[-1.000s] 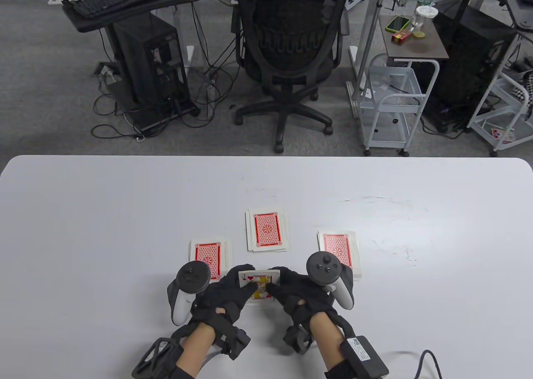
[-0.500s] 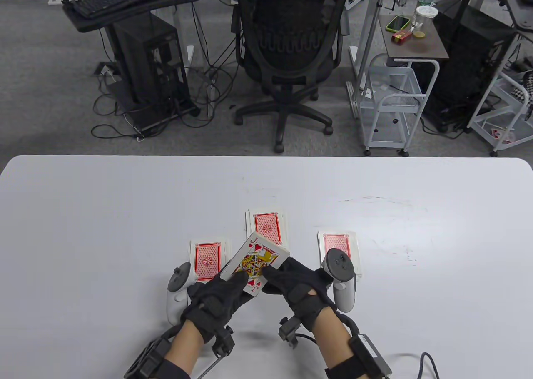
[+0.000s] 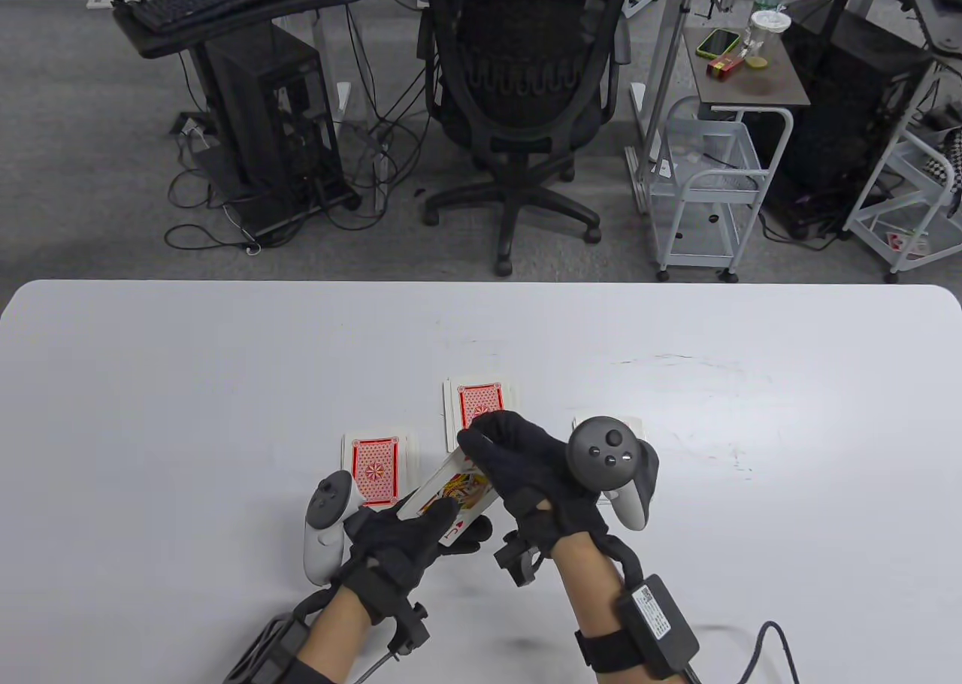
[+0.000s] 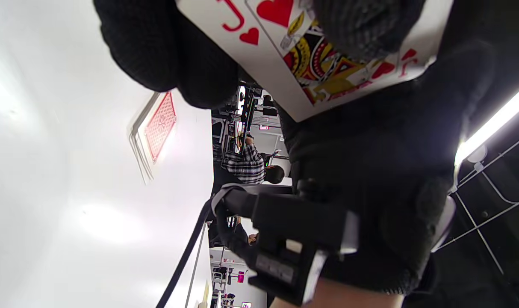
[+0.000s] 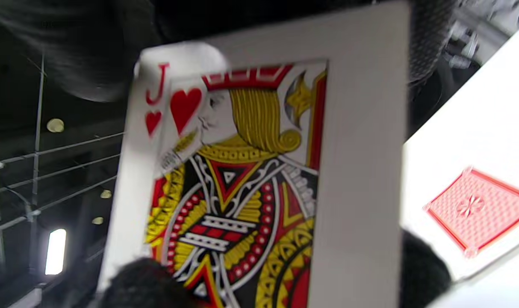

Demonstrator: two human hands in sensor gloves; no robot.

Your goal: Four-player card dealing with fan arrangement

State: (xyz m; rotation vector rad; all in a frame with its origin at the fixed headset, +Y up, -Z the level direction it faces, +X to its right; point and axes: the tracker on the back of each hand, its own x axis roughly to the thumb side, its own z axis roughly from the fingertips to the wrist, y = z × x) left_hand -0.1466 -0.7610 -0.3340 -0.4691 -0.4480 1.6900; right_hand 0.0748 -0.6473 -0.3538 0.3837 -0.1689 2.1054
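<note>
- Cards first: a small packet of white-faced playing cards [image 3: 458, 500] with the jack of hearts on top, face up, is held off the white table [image 3: 188, 383] between both hands.
- Black-gloved left hand [image 3: 402, 537] grips the near end of that packet, thumb pressed on the jack's face and fingers underneath; the left wrist view shows the thumb over the picture and the "J" with its heart beside it.
- Black-gloved right hand [image 3: 526, 466] closes over the far end of the same packet, fingers curled down over its edge, clamped on it. The right wrist view is filled with the jack, slightly blurred.
- Beyond the grip, partly hidden by the right fingers, lies a red-backed pile of cards [image 3: 481, 406], face down.
- Just left of the grip, beside the left hand's tracker, sits a second red-backed pile [image 3: 376, 470].
- Right of the grip, a third pile [image 3: 605, 422] is almost wholly covered by the dark round tracker on the right hand; only a white edge shows.
- Farther off, past the table, stands a black mesh office chair [image 3: 526, 75].
</note>
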